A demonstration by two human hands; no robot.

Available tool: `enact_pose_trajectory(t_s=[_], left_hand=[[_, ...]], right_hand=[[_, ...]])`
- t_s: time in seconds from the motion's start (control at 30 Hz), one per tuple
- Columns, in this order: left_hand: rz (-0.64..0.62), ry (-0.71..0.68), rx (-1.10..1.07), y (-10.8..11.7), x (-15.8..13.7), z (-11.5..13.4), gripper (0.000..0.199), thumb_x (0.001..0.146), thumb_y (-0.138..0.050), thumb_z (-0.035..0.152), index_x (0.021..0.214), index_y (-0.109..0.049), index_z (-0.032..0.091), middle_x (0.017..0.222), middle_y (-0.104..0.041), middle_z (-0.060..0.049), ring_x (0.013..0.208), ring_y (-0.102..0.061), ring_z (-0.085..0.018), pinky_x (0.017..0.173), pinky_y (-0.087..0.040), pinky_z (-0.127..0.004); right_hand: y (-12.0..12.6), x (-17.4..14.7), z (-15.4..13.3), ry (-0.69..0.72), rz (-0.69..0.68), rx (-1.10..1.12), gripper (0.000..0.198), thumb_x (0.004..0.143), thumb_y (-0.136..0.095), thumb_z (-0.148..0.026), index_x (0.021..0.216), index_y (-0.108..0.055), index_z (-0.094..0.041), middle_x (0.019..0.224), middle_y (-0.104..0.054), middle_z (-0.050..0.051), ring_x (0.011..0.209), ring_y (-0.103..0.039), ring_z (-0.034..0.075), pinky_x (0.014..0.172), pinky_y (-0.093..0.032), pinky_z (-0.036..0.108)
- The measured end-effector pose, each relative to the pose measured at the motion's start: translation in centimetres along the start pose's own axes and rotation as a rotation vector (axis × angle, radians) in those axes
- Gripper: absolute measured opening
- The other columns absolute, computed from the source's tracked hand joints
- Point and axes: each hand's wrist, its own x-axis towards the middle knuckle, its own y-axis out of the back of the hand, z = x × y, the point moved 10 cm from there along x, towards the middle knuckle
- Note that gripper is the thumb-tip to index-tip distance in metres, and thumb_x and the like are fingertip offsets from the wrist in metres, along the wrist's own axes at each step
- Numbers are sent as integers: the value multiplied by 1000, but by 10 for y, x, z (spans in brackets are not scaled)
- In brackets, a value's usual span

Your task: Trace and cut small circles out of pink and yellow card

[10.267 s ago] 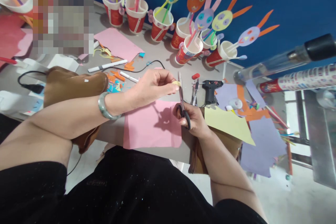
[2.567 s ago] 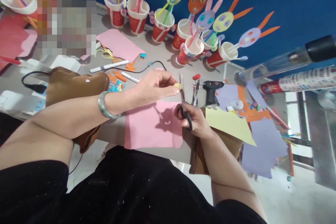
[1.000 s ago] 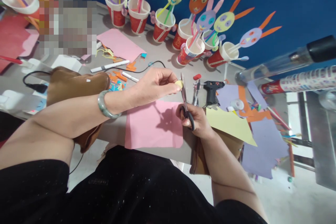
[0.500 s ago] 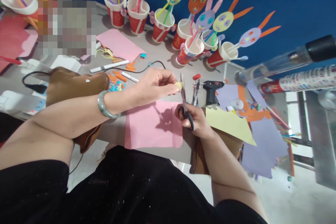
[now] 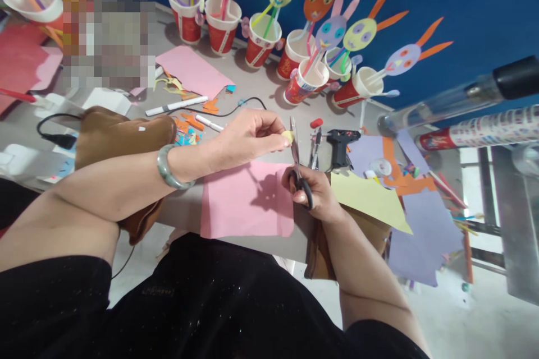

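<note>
Currently, the fingers of the left hand [image 5: 244,139] are pinching a small yellow paper piece [image 5: 288,136] just beside the scissors [image 5: 295,150], whose black handles the right hand [image 5: 319,193] is gripping in curled fingers, while a pink sheet [image 5: 236,207] is lying nearby on the grey surface [image 5: 252,87].

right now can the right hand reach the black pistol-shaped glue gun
Probably, once freed: the right hand holds black-handled metal scissors, but no object seems to block the glue gun.
</note>
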Motion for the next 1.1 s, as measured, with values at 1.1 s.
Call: enact_pose_trajectory(t_s=[1.1], left_hand=[[1, -13, -15, 2, 1, -1, 25, 84, -73, 20, 66, -55, 18, 70, -56, 1, 64, -46, -8, 56, -36, -25]], right_hand=[[0, 0, -1, 15, -14, -5, 67, 71, -79, -81, 63, -52, -21, 67, -54, -1, 60, -40, 12, 58, -29, 30]])
